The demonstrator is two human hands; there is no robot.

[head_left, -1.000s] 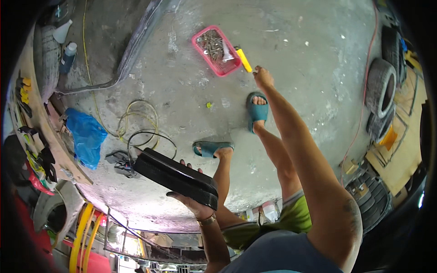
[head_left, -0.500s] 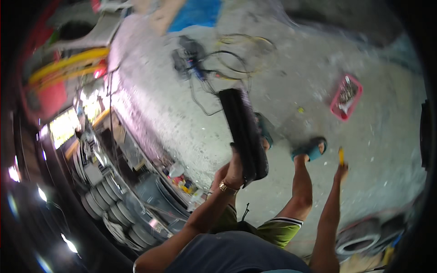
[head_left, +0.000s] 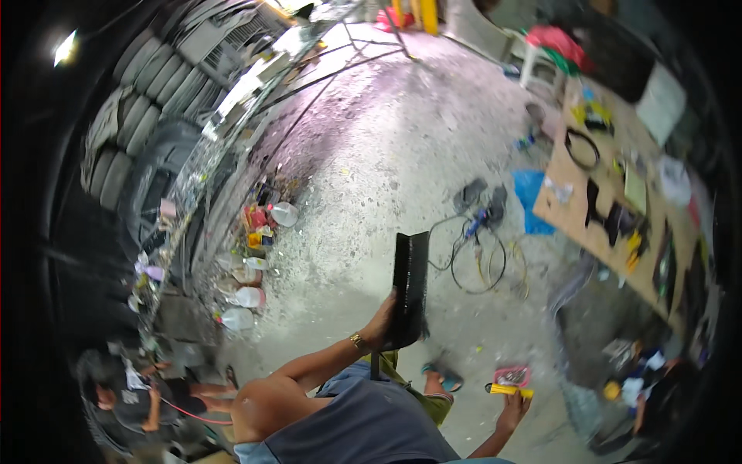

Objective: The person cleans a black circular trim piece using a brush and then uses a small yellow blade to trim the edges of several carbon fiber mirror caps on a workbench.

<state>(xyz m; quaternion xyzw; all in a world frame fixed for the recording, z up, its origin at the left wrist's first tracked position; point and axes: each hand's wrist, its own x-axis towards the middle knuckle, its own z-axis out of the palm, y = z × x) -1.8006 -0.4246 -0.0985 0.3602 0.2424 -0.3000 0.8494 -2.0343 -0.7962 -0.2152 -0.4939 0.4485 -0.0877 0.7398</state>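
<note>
My left hand [head_left: 379, 323], with a gold watch at the wrist, grips the lower end of a long black trough-shaped piece [head_left: 411, 278]. The piece stands out in front of me, its far end pointing away, and its exact kind cannot be told. Lower right, my right hand [head_left: 512, 411] is closed around a yellow tool [head_left: 512, 391] with a dark end; its kind is unclear. Just beyond that hand, on the floor, lies a pink tray [head_left: 528, 377] holding small metal bits.
A wooden table [head_left: 568, 205] with black parts and tools stands on the right. Cords and a blue-and-black tool [head_left: 479, 223] lie on the floor near a blue sheet [head_left: 530, 197]. Plastic jugs [head_left: 249, 298] line the left. Another person [head_left: 143, 398] sits at lower left.
My view has swung, bringing the table, jugs and another person into sight. The black piece stays in my left hand; the yellow tool, still in my right, is now beside the pink tray in view.
</note>
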